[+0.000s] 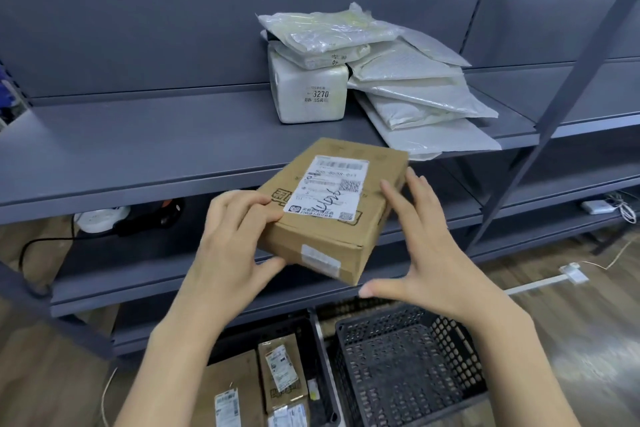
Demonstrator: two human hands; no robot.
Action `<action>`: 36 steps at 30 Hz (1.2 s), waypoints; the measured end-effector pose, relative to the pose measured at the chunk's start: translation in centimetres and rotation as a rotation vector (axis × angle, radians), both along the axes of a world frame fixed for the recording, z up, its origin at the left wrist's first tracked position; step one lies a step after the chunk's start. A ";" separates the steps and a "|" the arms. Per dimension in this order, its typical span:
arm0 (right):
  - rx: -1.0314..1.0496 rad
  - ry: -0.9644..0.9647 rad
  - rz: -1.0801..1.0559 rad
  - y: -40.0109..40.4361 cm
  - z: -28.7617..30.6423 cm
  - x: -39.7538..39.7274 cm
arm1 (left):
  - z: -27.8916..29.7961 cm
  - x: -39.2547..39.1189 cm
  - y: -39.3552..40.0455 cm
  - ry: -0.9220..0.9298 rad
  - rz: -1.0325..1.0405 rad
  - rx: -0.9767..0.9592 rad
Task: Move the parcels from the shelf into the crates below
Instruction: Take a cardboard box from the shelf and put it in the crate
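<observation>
A brown cardboard parcel [322, 239] with a white shipping label is held in the air in front of the grey shelf [138, 146]. My left hand [235, 239] grips its left near corner, thumb under the front edge. My right hand [426, 246] presses against its right side with fingers spread. On the shelf behind lies a pile of white plastic mailer bags [408, 87] and a white wrapped block [311, 94] marked 3270. Below, a black mesh crate [408, 364] stands with nothing visible inside. A second crate [311, 333] to its left holds several cardboard parcels [280, 371].
Lower grey shelves run under the parcel. On one lie a white power strip [100, 218] and a dark device [152, 215] with a cable. A slanted grey upright [561, 94] stands at the right. A white cable and plug [571, 274] lie on the wooden floor.
</observation>
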State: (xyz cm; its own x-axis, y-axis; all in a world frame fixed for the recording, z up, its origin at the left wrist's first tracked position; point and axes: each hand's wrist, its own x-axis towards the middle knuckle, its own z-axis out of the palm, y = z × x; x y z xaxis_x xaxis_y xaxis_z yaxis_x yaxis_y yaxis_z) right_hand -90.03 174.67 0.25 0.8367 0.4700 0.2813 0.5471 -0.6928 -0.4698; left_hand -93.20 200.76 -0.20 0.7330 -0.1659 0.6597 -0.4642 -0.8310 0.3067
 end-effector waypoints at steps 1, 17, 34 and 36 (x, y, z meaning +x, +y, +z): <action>0.010 0.049 0.014 0.4 0.1 -0.6 | 0.2 0.0 -0.4 -0.037 0.023 0.014; 0.374 -0.190 0.086 2.4 -0.4 -1.9 | 0.8 -1.2 -1.7 0.185 -0.029 -0.144; 0.389 -0.259 0.038 2.9 -2.9 -2.6 | -1.4 -3.7 -2.5 0.039 0.115 -0.005; 0.376 -0.238 0.031 3.1 -3.3 -2.8 | -1.8 -4.2 -2.5 0.051 0.147 -0.011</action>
State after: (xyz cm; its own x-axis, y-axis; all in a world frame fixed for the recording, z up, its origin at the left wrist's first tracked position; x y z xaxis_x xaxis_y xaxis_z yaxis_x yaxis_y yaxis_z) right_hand -92.88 177.78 -3.08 0.7148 0.3221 0.6207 0.6886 -0.4793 -0.5442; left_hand -97.42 198.24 -1.98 0.7815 -0.0474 0.6221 -0.3217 -0.8850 0.3366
